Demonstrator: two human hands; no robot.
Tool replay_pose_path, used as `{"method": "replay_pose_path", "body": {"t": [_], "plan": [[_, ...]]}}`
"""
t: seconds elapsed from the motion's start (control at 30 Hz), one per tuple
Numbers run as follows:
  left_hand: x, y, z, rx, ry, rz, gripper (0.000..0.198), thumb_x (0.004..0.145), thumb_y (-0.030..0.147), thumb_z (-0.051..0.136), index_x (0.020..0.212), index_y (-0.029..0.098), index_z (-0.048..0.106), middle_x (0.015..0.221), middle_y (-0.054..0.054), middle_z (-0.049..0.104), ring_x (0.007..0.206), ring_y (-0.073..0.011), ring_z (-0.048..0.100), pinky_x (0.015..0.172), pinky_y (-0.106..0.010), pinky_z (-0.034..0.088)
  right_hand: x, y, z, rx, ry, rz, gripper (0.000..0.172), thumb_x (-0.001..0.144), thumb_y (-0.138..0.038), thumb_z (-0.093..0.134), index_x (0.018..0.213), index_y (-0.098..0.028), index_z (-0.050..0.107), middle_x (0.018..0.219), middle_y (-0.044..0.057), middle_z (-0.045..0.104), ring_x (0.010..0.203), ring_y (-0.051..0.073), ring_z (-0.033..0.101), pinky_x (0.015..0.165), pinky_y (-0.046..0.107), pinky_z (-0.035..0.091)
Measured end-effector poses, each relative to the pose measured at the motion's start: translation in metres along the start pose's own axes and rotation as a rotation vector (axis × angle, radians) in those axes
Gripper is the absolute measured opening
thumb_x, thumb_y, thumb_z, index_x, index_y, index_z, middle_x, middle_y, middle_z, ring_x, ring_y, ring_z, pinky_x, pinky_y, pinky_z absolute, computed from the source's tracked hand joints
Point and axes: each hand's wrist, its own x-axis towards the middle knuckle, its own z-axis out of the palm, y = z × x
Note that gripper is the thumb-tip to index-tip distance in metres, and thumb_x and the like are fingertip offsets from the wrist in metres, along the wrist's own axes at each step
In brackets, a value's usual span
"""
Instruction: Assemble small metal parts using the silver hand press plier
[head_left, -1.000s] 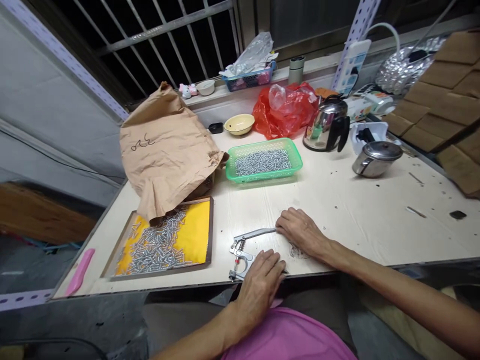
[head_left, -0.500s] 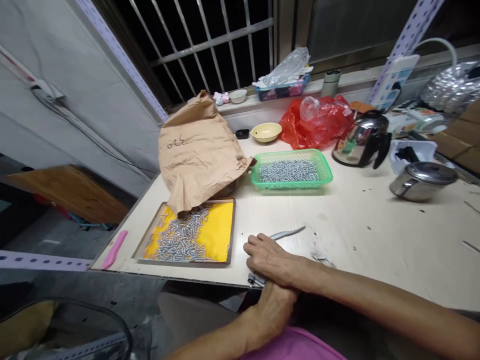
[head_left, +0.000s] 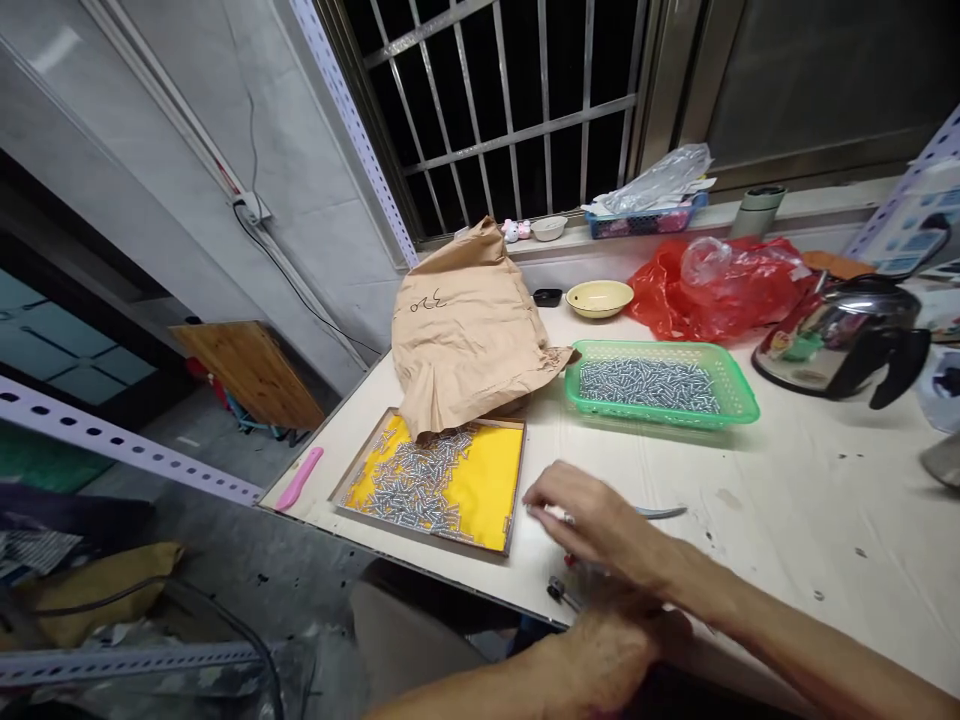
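My right hand [head_left: 596, 515] is over the front of the table, right of a shallow tray [head_left: 517, 490]. Its fingers are closed, with a small whitish bit showing at them that I cannot name. Below it, my left hand [head_left: 619, 635] lies at the table's front edge, blurred, its fingers largely hidden. A small metal tool with a black tip [head_left: 556, 589] sticks out beside it, and a bit of red shows above. The tray has a yellow lining [head_left: 484, 490] and many small silver metal pieces [head_left: 420, 485], like screws or pins. A grey curved tool [head_left: 660, 513] lies behind my right wrist.
A brown paper bag [head_left: 469, 320] overhangs the tray's back. Similar metal pieces fill a green basket [head_left: 739, 395]. A pink handle-like piece [head_left: 300, 478] lies at the left edge. A yellow bowl [head_left: 600, 298], red plastic bag [head_left: 712, 290] and steel kettle [head_left: 832, 335] stand behind.
The view has swung left, so the table things sit further right. My right hand has risen off my left hand, and its fingers now point toward the tray with a small whitish bit showing.
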Motion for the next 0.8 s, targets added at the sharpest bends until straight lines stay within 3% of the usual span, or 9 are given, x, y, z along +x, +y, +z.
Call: {"method": "replay_pose_path", "body": {"t": [0.1,0.17,0.27,0.33,0.4,0.5,0.67,0.8], "plan": [[-0.003,0.004,-0.027,0.082,0.062,0.091,0.022,0.087,0.021,0.046,0.104,0.025,0.061,0.101,-0.006,0.064,0.099,-0.021,0.057,0.084,-0.034,0.049,0.017,0.019,-0.041,-0.13,0.299,0.041,0.013,0.091,-0.02,0.043,0.093,-0.017,0.056,0.084,0.005,0.06,0.081,0.017,0.054,0.074,0.031,0.044],[-0.01,-0.003,-0.056,0.197,0.191,0.072,0.021,0.089,0.018,0.043,0.099,0.021,0.062,0.092,-0.007,0.064,0.09,-0.0184,0.057,0.078,-0.031,0.049,0.022,0.042,-0.068,-0.296,0.416,0.092,0.015,0.091,-0.02,0.043,0.096,-0.018,0.057,0.088,0.007,0.061,0.084,0.019,0.055,0.078,0.034,0.045],[-0.026,-0.03,-0.11,0.389,0.414,-0.219,0.019,0.089,0.019,0.044,0.086,0.019,0.062,0.082,-0.006,0.062,0.081,-0.0184,0.055,0.072,-0.031,0.048,0.016,0.08,-0.098,-0.538,0.441,0.202,0.02,0.091,-0.024,0.043,0.1,-0.017,0.059,0.09,0.009,0.06,0.087,0.023,0.055,0.08,0.038,0.045],[-0.037,-0.055,-0.145,0.518,0.481,-0.44,0.019,0.089,0.02,0.044,0.084,0.018,0.062,0.084,-0.006,0.061,0.083,-0.0199,0.053,0.074,-0.033,0.046,0.007,0.097,-0.104,-0.67,0.42,0.287,0.026,0.09,-0.026,0.045,0.109,-0.015,0.058,0.095,0.012,0.058,0.092,0.026,0.054,0.08,0.041,0.045],[-0.047,-0.078,-0.171,0.609,0.475,-0.599,0.021,0.089,0.023,0.044,0.084,0.018,0.063,0.085,-0.007,0.061,0.085,-0.021,0.053,0.073,-0.033,0.044,-0.006,0.103,-0.099,-0.706,0.381,0.335,0.033,0.089,-0.027,0.046,0.118,-0.015,0.054,0.101,0.013,0.056,0.097,0.028,0.053,0.08,0.042,0.045],[-0.056,-0.103,-0.188,0.665,0.412,-0.732,0.02,0.088,0.026,0.046,0.084,0.018,0.064,0.087,-0.007,0.061,0.087,-0.0215,0.053,0.074,-0.032,0.042,-0.028,0.092,-0.075,-0.614,0.282,0.313,0.034,0.09,-0.028,0.044,0.121,-0.017,0.052,0.104,0.012,0.055,0.096,0.026,0.054,0.08,0.041,0.047],[-0.055,-0.118,-0.187,0.7,0.298,-0.771,0.019,0.086,0.03,0.049,0.083,0.019,0.064,0.089,-0.006,0.062,0.092,-0.0222,0.052,0.075,-0.031,0.04,-0.065,0.055,-0.032,-0.384,0.104,0.295,0.026,0.093,-0.027,0.039,0.112,-0.021,0.056,0.106,0.01,0.056,0.095,0.022,0.058,0.079,0.036,0.051],[-0.051,-0.12,-0.188,0.723,0.236,-0.779,0.02,0.086,0.028,0.048,0.082,0.018,0.065,0.09,-0.006,0.061,0.095,-0.0221,0.052,0.074,-0.029,0.04,-0.091,0.031,-0.019,-0.26,0.041,0.356,0.024,0.094,-0.028,0.037,0.104,-0.024,0.059,0.102,0.008,0.058,0.089,0.02,0.06,0.075,0.034,0.053]]}}
